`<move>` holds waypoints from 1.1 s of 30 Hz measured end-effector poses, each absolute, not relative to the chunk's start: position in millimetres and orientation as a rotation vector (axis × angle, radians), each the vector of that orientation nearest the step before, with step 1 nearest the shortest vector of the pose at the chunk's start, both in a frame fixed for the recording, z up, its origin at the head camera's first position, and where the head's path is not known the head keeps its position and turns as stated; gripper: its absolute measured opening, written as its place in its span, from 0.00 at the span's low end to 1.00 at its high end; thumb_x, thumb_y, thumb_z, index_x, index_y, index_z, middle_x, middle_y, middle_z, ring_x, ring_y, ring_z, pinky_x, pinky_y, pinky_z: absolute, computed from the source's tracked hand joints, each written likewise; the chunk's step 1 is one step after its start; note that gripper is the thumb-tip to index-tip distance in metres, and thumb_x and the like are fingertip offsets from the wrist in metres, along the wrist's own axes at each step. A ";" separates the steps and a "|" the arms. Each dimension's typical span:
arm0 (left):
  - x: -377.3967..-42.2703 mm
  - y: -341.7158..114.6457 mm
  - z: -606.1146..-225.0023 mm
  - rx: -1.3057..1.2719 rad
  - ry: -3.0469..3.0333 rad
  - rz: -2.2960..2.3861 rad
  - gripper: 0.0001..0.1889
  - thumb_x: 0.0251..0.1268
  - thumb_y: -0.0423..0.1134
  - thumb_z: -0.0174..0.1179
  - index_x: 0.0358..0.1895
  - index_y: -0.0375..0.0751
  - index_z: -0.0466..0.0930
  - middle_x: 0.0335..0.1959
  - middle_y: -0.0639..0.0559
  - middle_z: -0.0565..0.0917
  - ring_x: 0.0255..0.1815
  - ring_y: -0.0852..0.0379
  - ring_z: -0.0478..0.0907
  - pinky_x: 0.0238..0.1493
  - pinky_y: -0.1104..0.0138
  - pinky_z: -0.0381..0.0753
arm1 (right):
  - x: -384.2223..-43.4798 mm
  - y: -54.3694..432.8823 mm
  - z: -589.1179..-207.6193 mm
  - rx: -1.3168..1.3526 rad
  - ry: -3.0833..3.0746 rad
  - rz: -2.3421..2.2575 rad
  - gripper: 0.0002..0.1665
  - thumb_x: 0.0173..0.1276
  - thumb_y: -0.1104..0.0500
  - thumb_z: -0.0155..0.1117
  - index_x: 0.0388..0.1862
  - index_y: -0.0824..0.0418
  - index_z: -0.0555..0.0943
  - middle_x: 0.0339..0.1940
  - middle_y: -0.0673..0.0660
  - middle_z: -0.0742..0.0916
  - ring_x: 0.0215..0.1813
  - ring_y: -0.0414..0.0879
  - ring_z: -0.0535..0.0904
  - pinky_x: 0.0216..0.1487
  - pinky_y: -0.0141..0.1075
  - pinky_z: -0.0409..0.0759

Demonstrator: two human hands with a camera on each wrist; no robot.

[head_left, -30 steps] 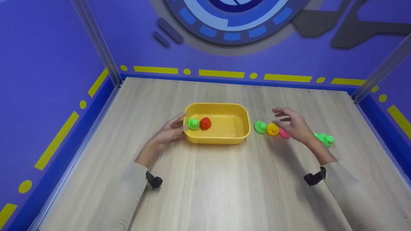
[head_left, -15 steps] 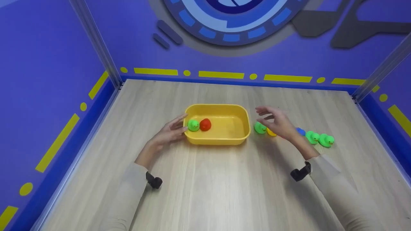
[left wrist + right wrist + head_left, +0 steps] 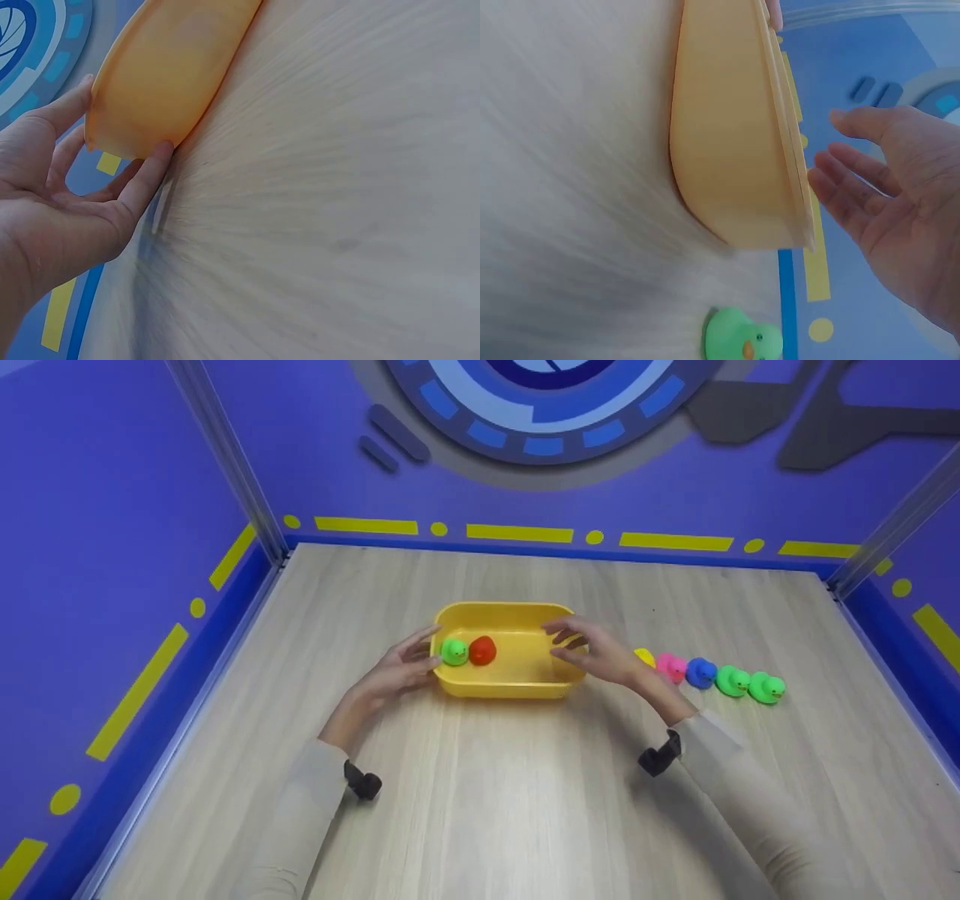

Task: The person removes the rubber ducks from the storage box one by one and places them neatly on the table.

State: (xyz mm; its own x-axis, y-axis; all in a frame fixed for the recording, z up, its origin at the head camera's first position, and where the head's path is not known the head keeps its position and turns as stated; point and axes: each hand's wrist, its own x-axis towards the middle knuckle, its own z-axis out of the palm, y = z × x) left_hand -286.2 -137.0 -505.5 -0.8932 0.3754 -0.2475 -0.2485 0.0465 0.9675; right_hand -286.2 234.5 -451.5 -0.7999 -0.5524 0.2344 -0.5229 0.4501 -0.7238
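Observation:
A yellow plastic tub [image 3: 510, 690] sits on the table with a green rubber duck [image 3: 454, 652] and a red rubber duck [image 3: 482, 650] inside, at its left end. My left hand [image 3: 397, 669] rests its fingertips against the tub's left end, the fingers spread rather than curled. Over the tub's right end hovers my right hand [image 3: 604, 654], fingers loosely bent and holding nothing. From the right wrist view, this hand [image 3: 900, 187] is above the rim, and another green duck [image 3: 731, 336] lies on the table beside the tub. The hand and wrist hide that duck in the head view.
Right of the tub, a row of rubber ducks stands on the wooden table [image 3: 480, 795]: yellow [image 3: 643, 656], pink [image 3: 671, 667], blue [image 3: 701, 673] and two green, one being the end duck [image 3: 767, 688]. Blue-purple panels [image 3: 525, 499] enclose the back and sides.
My right hand has moved left from above the duck row to over the tub's right end, uncovering the pink and blue ducks. The left hand stays at the tub.

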 end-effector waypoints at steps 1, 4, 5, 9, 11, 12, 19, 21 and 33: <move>-286.3 -137.1 -505.7 0.129 1.892 1.900 0.35 0.73 0.36 0.63 0.79 0.59 0.62 0.76 0.45 0.65 0.72 0.44 0.73 0.69 0.57 0.79 | -287.8 230.6 -451.3 -0.983 2.625 -1.270 0.24 0.71 0.64 0.68 0.64 0.66 0.78 0.58 0.65 0.85 0.57 0.63 0.84 0.59 0.56 0.85; -286.6 -137.5 -506.5 0.137 1.883 1.908 0.36 0.73 0.35 0.62 0.80 0.56 0.60 0.76 0.44 0.65 0.71 0.44 0.73 0.68 0.57 0.80 | -293.6 218.7 -450.5 -0.995 2.590 -1.201 0.23 0.72 0.63 0.67 0.64 0.65 0.79 0.58 0.66 0.86 0.57 0.62 0.84 0.59 0.56 0.85; -286.7 -137.6 -506.8 0.136 1.878 1.912 0.36 0.73 0.35 0.62 0.80 0.56 0.60 0.76 0.44 0.65 0.71 0.44 0.73 0.68 0.57 0.80 | -295.4 214.8 -450.0 -0.994 2.586 -1.184 0.23 0.72 0.63 0.67 0.64 0.65 0.79 0.57 0.66 0.86 0.57 0.61 0.84 0.59 0.56 0.85; -286.8 -138.3 -507.8 0.135 1.865 1.921 0.36 0.73 0.35 0.63 0.80 0.56 0.60 0.76 0.44 0.64 0.72 0.44 0.73 0.67 0.58 0.81 | -302.2 198.6 -450.2 -1.001 2.566 -1.160 0.20 0.72 0.65 0.67 0.61 0.66 0.80 0.57 0.68 0.86 0.56 0.60 0.85 0.57 0.56 0.86; -286.8 -138.8 -508.0 0.140 1.860 1.924 0.36 0.72 0.36 0.63 0.80 0.56 0.61 0.77 0.44 0.64 0.72 0.44 0.73 0.67 0.57 0.80 | -305.8 190.3 -450.7 -1.020 2.562 -1.141 0.20 0.71 0.65 0.67 0.61 0.67 0.80 0.57 0.69 0.86 0.55 0.61 0.85 0.56 0.56 0.86; -286.6 -139.0 -508.0 0.138 1.860 1.923 0.36 0.72 0.36 0.64 0.80 0.57 0.61 0.76 0.45 0.64 0.72 0.44 0.73 0.67 0.57 0.80 | -307.7 186.3 -451.1 -1.023 2.559 -1.128 0.20 0.71 0.66 0.67 0.61 0.67 0.80 0.57 0.70 0.86 0.55 0.61 0.85 0.56 0.56 0.86; -286.4 -138.8 -507.6 0.152 1.860 1.928 0.37 0.71 0.38 0.65 0.80 0.57 0.61 0.77 0.42 0.64 0.71 0.44 0.73 0.66 0.57 0.81 | -325.8 163.3 -459.9 -0.993 2.549 -0.995 0.23 0.71 0.68 0.66 0.64 0.69 0.79 0.61 0.67 0.85 0.59 0.61 0.83 0.59 0.53 0.86; -286.7 -138.2 -508.0 0.152 1.853 1.932 0.37 0.71 0.37 0.65 0.80 0.57 0.61 0.77 0.42 0.63 0.72 0.43 0.72 0.66 0.57 0.81 | -330.7 159.2 -463.5 -0.967 2.553 -0.968 0.24 0.70 0.69 0.66 0.65 0.69 0.78 0.63 0.67 0.84 0.61 0.61 0.82 0.60 0.52 0.86; -287.1 -137.2 -507.9 0.095 1.859 1.928 0.35 0.72 0.37 0.64 0.79 0.59 0.63 0.77 0.45 0.65 0.71 0.45 0.73 0.65 0.59 0.82 | -342.0 136.6 -474.2 -0.843 2.551 -0.737 0.33 0.65 0.57 0.75 0.68 0.60 0.77 0.65 0.62 0.80 0.64 0.59 0.75 0.72 0.51 0.75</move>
State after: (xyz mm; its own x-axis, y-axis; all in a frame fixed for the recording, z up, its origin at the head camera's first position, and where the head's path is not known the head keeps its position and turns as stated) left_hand -287.1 -137.2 -507.9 -0.8929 0.3673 -0.2605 -0.2738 0.0165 0.9617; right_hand -342.0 136.6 -474.2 -0.7598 -0.6291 -0.1639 -0.4447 0.6869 -0.5749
